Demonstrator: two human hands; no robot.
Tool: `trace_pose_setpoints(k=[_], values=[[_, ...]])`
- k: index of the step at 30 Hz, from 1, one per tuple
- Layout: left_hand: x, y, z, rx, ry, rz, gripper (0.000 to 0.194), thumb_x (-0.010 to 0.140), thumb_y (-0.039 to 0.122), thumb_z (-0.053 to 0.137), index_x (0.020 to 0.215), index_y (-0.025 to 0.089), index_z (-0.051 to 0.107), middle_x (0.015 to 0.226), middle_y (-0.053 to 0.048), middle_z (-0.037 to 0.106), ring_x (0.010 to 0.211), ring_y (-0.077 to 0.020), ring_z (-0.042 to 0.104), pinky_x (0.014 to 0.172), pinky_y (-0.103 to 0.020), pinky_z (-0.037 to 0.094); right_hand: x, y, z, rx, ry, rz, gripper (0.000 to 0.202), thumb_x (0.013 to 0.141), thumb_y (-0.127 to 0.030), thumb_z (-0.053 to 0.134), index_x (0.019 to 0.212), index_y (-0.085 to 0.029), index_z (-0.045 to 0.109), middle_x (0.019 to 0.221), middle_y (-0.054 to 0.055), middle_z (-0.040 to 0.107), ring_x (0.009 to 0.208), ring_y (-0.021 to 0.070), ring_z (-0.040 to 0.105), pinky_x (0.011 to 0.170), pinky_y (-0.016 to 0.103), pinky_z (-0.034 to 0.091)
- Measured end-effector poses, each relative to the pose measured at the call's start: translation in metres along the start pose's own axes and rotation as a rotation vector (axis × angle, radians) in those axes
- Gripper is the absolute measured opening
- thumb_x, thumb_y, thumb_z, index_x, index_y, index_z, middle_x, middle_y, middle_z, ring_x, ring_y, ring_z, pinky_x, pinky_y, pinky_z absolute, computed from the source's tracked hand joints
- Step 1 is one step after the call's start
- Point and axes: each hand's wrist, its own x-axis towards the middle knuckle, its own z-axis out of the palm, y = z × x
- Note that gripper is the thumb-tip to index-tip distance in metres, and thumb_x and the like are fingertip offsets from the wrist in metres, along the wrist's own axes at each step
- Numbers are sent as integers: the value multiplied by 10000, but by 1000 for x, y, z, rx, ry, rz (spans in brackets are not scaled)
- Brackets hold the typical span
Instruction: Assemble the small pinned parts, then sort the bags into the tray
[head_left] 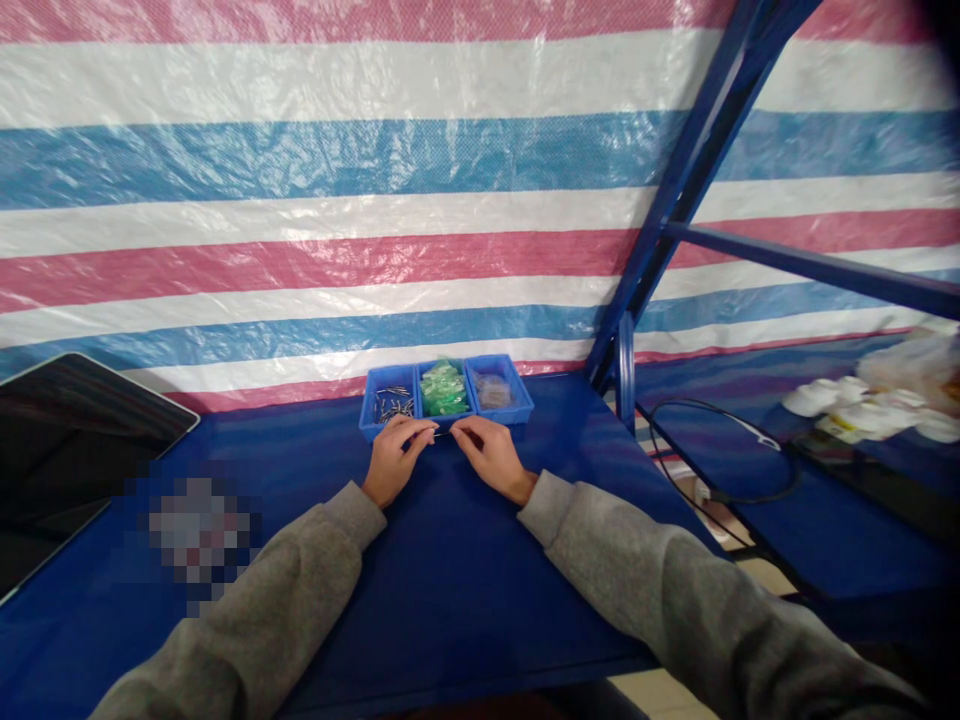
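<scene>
My left hand (397, 458) and my right hand (493, 457) meet just in front of a row of blue bins (519, 413). Both are closed in a pinch, fingertips a little apart. A thin, dark, rod-like piece (442, 433) spans the gap between them, too small to name. Small metal pin-like parts (393, 408) lie in the left bin, partly behind my left hand. Green plastic packets (444, 388) fill the middle bin. In the right bin are clear, brownish plastic pieces (493, 391).
A large black screen (75, 450) lies at the left of the blue table (450, 600), beside a pixelated patch. At right stand a blue metal frame (675, 190), a black cable (720, 400) and white rolls or bottles (817, 397) on another table. Striped sheeting hangs behind.
</scene>
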Motion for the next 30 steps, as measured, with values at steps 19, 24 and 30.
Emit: trace_pose_setpoints(k=[19,24,30], values=[[-5,-4,4,-166,76,-81,282,882,324,508,1066,153,636,790,-42,707,539,-106,604,561,-235,526,0,0,0,-5,27,10,218,907,-265,440,859,-179,634,838,50,671,763,173,619,727,270,463],[1,-9,-6,113,270,104,199,883,274,514,948,197,686,921,-49,712,885,-174,657,867,-337,488,0,-1,-1,-3,21,7,233,911,-276,431,859,-174,634,841,56,670,767,174,613,730,271,462],[19,-20,-12,284,288,61,207,915,239,453,965,210,652,1033,-35,690,1045,-187,608,1041,-445,281,0,0,-1,-1,18,4,227,908,-280,438,853,-174,631,833,50,667,749,167,609,719,264,460]])
